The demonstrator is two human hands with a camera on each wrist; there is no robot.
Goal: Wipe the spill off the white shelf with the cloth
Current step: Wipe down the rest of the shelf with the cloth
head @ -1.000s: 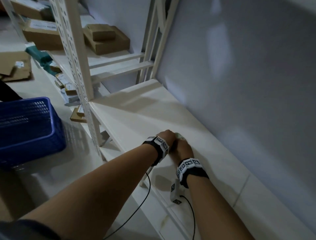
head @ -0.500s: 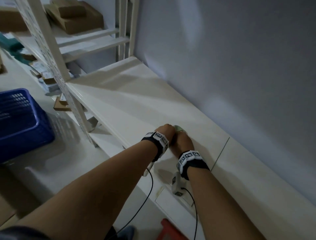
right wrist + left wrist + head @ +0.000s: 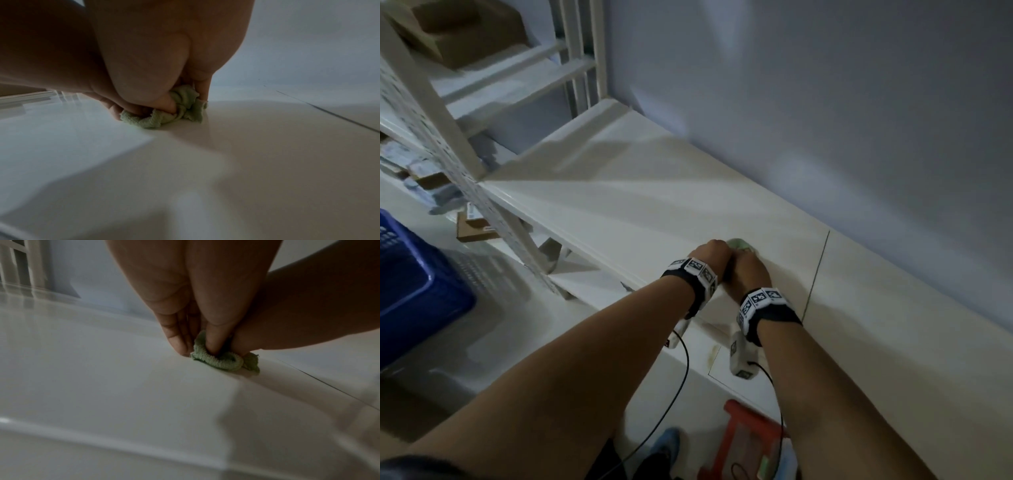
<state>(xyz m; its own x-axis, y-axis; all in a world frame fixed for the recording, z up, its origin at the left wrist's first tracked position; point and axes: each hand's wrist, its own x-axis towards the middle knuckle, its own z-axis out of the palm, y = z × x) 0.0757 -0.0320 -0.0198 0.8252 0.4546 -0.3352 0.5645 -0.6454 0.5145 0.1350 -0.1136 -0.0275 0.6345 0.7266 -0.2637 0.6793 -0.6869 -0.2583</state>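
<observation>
A small green cloth [image 3: 740, 244] lies bunched on the white shelf [image 3: 640, 212], a little left of a dark seam [image 3: 820, 270] in the shelf board. Both hands are side by side on the cloth. My left hand [image 3: 710, 255] pinches its left part; in the left wrist view the thumb [image 3: 214, 344] digs into the cloth [image 3: 225, 361]. My right hand [image 3: 749, 270] grips the right part, fingers curled round the crumpled cloth [image 3: 186, 110]. Under the hands the shelf is hidden, and no spill is plainly visible around them.
A grey wall [image 3: 825, 120] runs along the back of the shelf. A perforated white upright [image 3: 458, 178] stands at the shelf's left end. A blue basket [image 3: 410, 284] sits low on the left, a red stool [image 3: 750, 442] below the shelf edge. Cardboard boxes [image 3: 465, 31] lie farther back.
Both hands have stayed together on the cloth. They now sit a little closer to the seam on the right, and the head view has swung right and down.
</observation>
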